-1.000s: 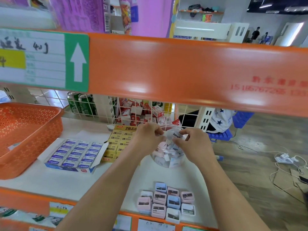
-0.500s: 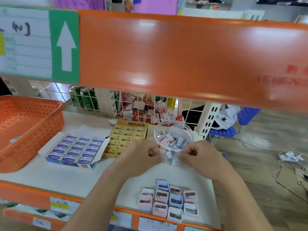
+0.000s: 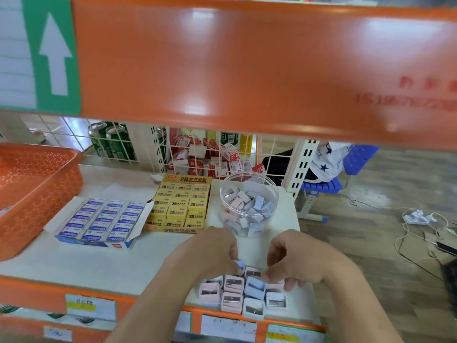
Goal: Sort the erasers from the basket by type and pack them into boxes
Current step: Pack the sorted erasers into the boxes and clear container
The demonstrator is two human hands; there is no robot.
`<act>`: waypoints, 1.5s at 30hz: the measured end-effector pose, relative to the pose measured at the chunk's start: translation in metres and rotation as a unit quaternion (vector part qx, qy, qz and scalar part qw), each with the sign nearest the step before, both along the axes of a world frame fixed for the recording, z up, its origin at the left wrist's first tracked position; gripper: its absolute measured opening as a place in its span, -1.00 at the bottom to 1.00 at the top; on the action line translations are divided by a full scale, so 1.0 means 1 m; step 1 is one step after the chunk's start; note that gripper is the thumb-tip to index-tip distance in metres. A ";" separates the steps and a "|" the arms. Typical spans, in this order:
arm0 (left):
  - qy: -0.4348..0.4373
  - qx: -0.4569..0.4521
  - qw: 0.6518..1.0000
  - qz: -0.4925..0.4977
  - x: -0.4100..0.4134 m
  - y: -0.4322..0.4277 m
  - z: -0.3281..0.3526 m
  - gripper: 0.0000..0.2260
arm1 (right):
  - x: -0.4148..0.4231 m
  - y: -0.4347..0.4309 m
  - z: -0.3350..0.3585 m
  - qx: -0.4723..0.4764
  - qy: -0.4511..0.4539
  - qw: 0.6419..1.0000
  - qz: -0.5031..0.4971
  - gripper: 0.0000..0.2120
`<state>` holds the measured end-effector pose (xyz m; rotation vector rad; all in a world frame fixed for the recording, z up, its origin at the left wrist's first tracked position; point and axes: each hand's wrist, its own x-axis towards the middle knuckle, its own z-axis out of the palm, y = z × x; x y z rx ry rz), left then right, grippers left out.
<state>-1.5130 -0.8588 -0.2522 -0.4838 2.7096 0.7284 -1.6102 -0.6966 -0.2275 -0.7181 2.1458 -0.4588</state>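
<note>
L hand [image 3: 210,253] pinched blue sharpener-style piece [image 3: 239,264]; R hand [image 3: 296,258] curled, grip unclear | pastel block cluster [image 3: 243,293] at white shelf [image 3: 99,266] front-right edge | risk: I judged a nudge could tip pcs off edge

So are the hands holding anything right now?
Hard to tell: the left hand fingertips pinch or touch a blue sharpener at its top edge; the right hand just touches the cluster.

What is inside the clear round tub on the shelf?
The clear tub holds a loose pile of small pink, blue and white sharpeners. Those at the bottom are buried, so their number cannot be told.
</note>
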 end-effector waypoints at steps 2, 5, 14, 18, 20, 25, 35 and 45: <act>0.008 0.003 1.000 0.001 0.001 0.000 0.000 -0.85 | 0.001 0.000 -0.003 -0.026 0.008 0.999 -0.018 -0.80; 0.037 0.007 0.999 0.017 0.003 0.000 -0.002 -0.86 | 0.002 0.000 -0.009 -0.059 0.033 0.997 -0.040 -0.82; 0.140 -0.019 0.989 0.048 0.006 -0.005 -0.009 -0.86 | 0.006 -0.004 -0.021 -0.132 0.116 0.981 -0.082 -0.92; 0.156 -0.001 0.987 0.045 0.010 -0.009 -0.011 -0.85 | 0.007 -0.007 -0.026 -0.157 0.151 0.970 -0.106 -0.88; 0.164 0.016 0.985 0.047 0.013 -0.010 -0.013 -0.83 | 0.008 -0.009 -0.027 -0.166 0.153 0.968 -0.107 -0.88; 0.183 0.043 0.981 0.053 0.016 -0.013 -0.010 -0.87 | 0.009 -0.011 -0.025 -0.162 0.137 0.973 -0.089 -0.86; 0.274 0.129 0.948 0.097 -0.003 -0.013 0.031 -0.91 | 0.004 -0.011 -0.016 -0.293 0.066 0.949 -0.097 -0.89; 0.247 0.027 0.960 0.131 -0.049 -0.026 0.033 -0.80 | -0.023 -0.042 -0.006 -0.314 0.233 0.895 -0.216 -0.89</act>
